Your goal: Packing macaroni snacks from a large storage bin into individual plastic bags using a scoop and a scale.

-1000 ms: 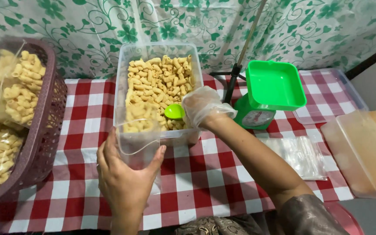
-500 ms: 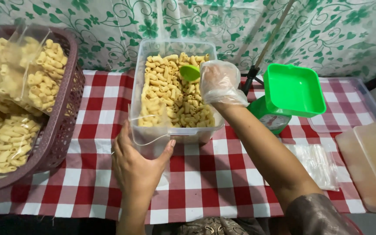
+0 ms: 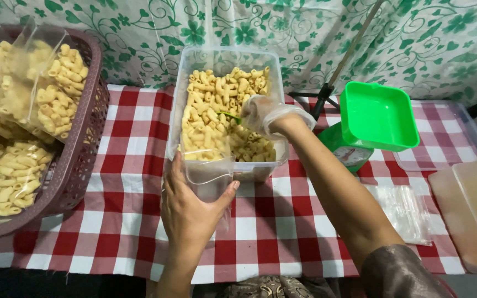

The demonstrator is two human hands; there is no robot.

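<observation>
My left hand [image 3: 191, 212] is near the middle of the table, fingers curled around a small clear plastic bag [image 3: 208, 174], holding it upright with its mouth open, just against the near wall of the clear tub [image 3: 224, 58]. Thumb on the right side of the bag, fingers on the left, so it's a wrap grip pinching the bag.

My right hand [image 3: 271, 116] wears a thin clear glove and sits inside the tub over the right half, fingers closed on a small green scoop [image 3: 230, 116]. Only a sliver of the scoop shows, poking left out of the glove, low in the snacks.

The tub is rectangular, see-through, filled with short pale yellow tube-shaped snacks [image 3: 216, 110], standing at the far middle of the red-and-white checked tablecloth [image 3: 133, 143].

To the left, a purple woven basket [image 3: 81, 160] holds packed clear bags [image 3: 56, 91] of the same snacks, some standing, some lying flat. Right of the tub, a green kitchen scale [image 3: 379, 116] with a square green pan on top, touching nothing I hold. Near right, a flat stack of empty clear bags [image 3: 404, 212] lies on the cloth. A translucent lid [image 3: 473, 212] sits at the right edge. A dark stand leg [image 3: 324, 94] rises behind the tub. Green floral curtain [image 3: 139, 33] at the far side.
</observation>
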